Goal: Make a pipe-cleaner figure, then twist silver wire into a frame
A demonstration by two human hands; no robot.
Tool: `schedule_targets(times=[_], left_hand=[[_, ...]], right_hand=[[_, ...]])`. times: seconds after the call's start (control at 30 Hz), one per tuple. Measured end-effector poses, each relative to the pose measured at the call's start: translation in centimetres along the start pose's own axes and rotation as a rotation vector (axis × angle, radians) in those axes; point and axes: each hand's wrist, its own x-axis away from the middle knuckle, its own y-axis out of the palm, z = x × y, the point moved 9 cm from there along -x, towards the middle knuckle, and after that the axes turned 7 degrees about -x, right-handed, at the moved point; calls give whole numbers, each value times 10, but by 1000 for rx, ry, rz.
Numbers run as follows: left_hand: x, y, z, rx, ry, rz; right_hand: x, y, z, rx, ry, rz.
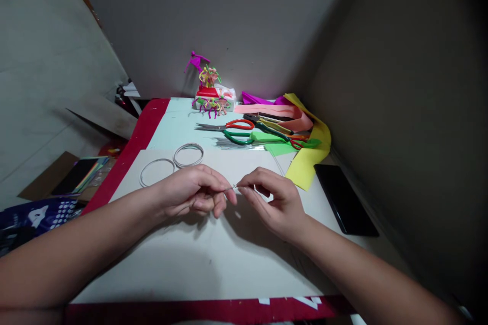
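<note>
- Head view: a thin wire point(235, 186) bridges the narrow gap between the two hands, above the worktop point(171, 274).
- Left hand point(198, 190): thumb and index finger clamp the wire at their tips; the other fingers curl loosely beneath.
- Right hand point(276, 203): thumb and index fingertips pinch the wire's opposite side.
- Wire coils point(186, 165) lie just beyond the left hand; scissors point(224, 127) lie farther back.
</note>
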Motion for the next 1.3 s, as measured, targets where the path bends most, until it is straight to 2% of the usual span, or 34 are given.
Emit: schedule_targets(times=[0.17, 0.4, 0.67, 0.73, 0.9, 1.13, 1.3], left_hand=[[-2, -5, 2, 44, -17, -25], [-3, -9, 0, 86, -61, -79], [3, -7, -5, 109, -164, -242], [4, -10, -4, 69, -161, -233], [6, -19, -1, -85, -123, -123], [6, -20, -1, -97, -99, -169], [6, -21, -1, -103, -99, -144]], right_hand=[[-2, -7, 11, -25, 122, 56], [-2, -9, 13, -37, 120, 68], [-1, -14, 16, -13, 139, 106], [0, -15, 17, -5, 139, 112], [-1, -16, 14, 7, 101, 118], [-1, -16, 12, -25, 95, 94], [-1, -15, 14, -33, 106, 91]])
